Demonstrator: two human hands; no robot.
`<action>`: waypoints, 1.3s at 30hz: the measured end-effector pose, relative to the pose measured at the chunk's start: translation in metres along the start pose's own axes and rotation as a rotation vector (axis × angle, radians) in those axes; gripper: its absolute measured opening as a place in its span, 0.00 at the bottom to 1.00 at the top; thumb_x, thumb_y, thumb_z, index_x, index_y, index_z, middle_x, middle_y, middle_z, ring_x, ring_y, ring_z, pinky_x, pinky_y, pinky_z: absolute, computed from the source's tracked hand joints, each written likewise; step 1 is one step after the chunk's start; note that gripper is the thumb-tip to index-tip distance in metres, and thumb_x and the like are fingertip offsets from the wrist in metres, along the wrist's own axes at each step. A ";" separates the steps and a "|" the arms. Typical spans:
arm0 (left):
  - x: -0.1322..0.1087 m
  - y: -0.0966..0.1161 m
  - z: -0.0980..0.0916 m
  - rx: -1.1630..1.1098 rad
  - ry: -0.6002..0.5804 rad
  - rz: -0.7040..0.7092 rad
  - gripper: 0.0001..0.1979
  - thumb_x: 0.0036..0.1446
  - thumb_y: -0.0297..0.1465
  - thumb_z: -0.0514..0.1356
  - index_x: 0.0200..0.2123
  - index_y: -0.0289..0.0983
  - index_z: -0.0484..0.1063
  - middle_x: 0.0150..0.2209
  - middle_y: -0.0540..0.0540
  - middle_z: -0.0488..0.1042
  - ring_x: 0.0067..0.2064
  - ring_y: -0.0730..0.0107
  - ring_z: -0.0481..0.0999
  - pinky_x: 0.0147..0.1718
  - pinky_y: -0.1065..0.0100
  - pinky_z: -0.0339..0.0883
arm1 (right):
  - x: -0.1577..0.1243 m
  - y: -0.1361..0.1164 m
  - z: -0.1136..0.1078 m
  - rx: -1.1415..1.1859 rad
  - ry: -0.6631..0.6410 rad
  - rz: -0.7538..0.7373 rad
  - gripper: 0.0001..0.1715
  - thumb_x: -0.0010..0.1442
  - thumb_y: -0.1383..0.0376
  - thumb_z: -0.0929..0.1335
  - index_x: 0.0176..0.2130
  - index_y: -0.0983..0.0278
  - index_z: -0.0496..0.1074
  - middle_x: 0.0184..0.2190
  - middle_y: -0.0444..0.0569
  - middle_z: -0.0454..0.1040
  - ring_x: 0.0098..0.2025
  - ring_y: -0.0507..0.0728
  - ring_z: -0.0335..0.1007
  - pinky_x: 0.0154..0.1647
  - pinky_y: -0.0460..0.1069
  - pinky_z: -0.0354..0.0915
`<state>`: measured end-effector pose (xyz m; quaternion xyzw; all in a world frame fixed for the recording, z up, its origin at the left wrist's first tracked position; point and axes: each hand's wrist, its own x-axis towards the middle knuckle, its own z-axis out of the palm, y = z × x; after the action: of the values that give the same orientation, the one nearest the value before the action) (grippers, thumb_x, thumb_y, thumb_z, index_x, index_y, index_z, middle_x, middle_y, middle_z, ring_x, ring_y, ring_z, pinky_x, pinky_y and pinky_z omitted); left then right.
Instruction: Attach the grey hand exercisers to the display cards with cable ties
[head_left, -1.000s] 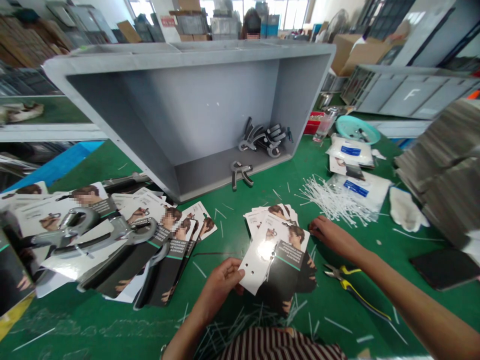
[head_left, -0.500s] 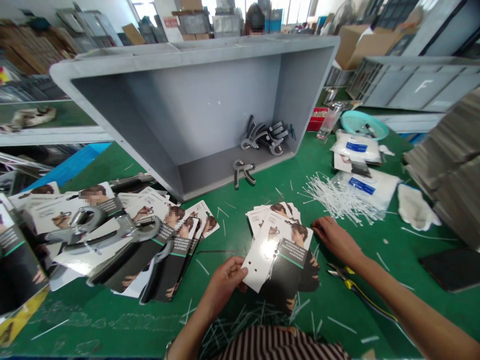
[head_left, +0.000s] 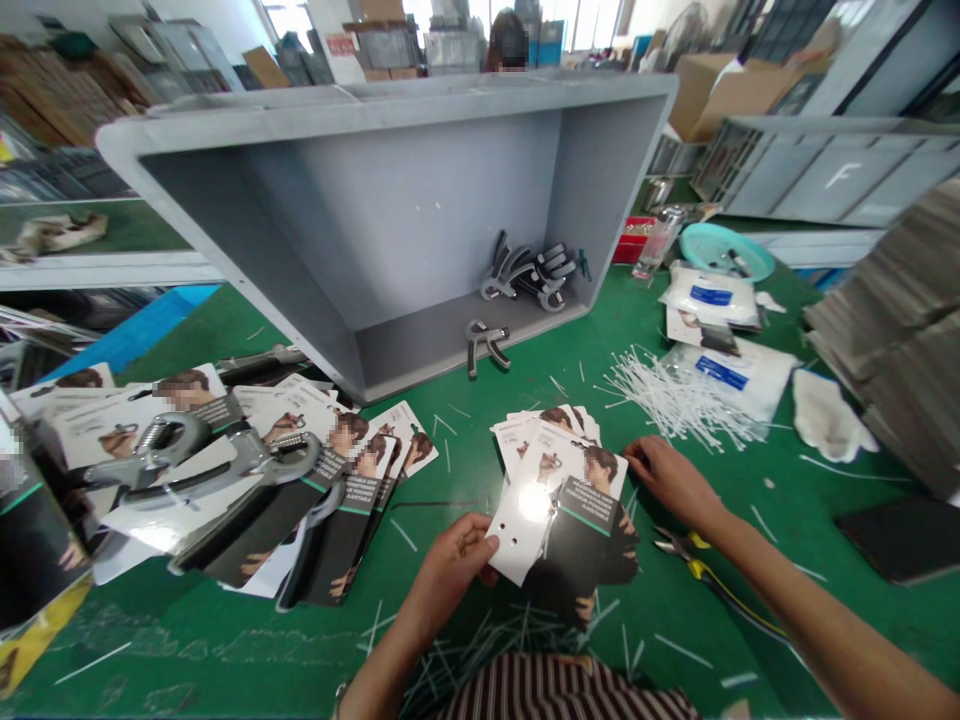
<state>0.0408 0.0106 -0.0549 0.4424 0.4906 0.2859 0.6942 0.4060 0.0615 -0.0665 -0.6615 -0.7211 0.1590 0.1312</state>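
My left hand point(head_left: 463, 550) is closed on the lower left edge of a printed packaging card point(head_left: 534, 505), thumb on top. The card is white and dark grey, has small punched holes, and lies tilted over a small stack of like cards point(head_left: 511, 432). Beside the card's upper right corner rests my right hand point(head_left: 664, 478), its fingers curled and close together; what they hold, if anything, is hidden. Just below that hand lie yellow-and-black cutting pliers point(head_left: 697, 570). To the left, grey-and-black hand grips point(head_left: 247, 460) lie on more cards point(head_left: 337, 540).
A grey bin point(head_left: 450, 190) on its side holds several hand grips point(head_left: 525, 272); one hand grip point(head_left: 486, 347) lies at its front edge. White cable ties point(head_left: 679, 400), plastic bags point(head_left: 739, 375), a white glove point(head_left: 831, 415) and a turquoise tray point(head_left: 726, 245) are on the right. Cut tie ends litter the front.
The held card has shifted very slightly to the right with my left hand. My right hand stays almost where it was.
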 end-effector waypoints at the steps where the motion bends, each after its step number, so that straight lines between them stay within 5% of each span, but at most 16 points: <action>1: 0.000 -0.001 0.000 -0.001 0.000 0.000 0.16 0.55 0.41 0.62 0.39 0.35 0.70 0.30 0.48 0.76 0.25 0.72 0.72 0.26 0.70 0.66 | -0.001 -0.001 0.001 0.005 0.001 -0.003 0.09 0.65 0.61 0.61 0.37 0.61 0.67 0.36 0.52 0.71 0.37 0.60 0.70 0.38 0.52 0.66; 24: 0.002 -0.013 0.003 -0.018 0.009 0.025 0.17 0.56 0.43 0.62 0.37 0.34 0.71 0.26 0.51 0.74 0.23 0.73 0.71 0.25 0.71 0.66 | -0.005 -0.004 0.005 0.073 0.035 -0.011 0.08 0.64 0.63 0.61 0.37 0.61 0.69 0.36 0.52 0.72 0.38 0.60 0.70 0.39 0.52 0.66; 31: -0.005 0.000 0.007 -0.012 0.092 0.085 0.13 0.58 0.41 0.61 0.35 0.35 0.72 0.24 0.53 0.73 0.24 0.75 0.71 0.28 0.73 0.63 | -0.009 -0.009 0.008 0.081 0.055 0.009 0.10 0.65 0.61 0.60 0.38 0.61 0.68 0.38 0.53 0.70 0.40 0.61 0.69 0.43 0.54 0.66; 39: -0.021 0.021 0.005 -0.015 0.210 0.140 0.12 0.59 0.40 0.61 0.36 0.37 0.73 0.26 0.53 0.73 0.26 0.74 0.71 0.31 0.73 0.64 | -0.004 -0.014 -0.004 0.184 -0.037 0.037 0.12 0.62 0.57 0.64 0.33 0.61 0.71 0.31 0.49 0.74 0.32 0.57 0.71 0.35 0.50 0.67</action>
<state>0.0391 0.0007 -0.0265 0.4380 0.5262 0.3820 0.6207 0.3955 0.0565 -0.0570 -0.6569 -0.6933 0.2391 0.1751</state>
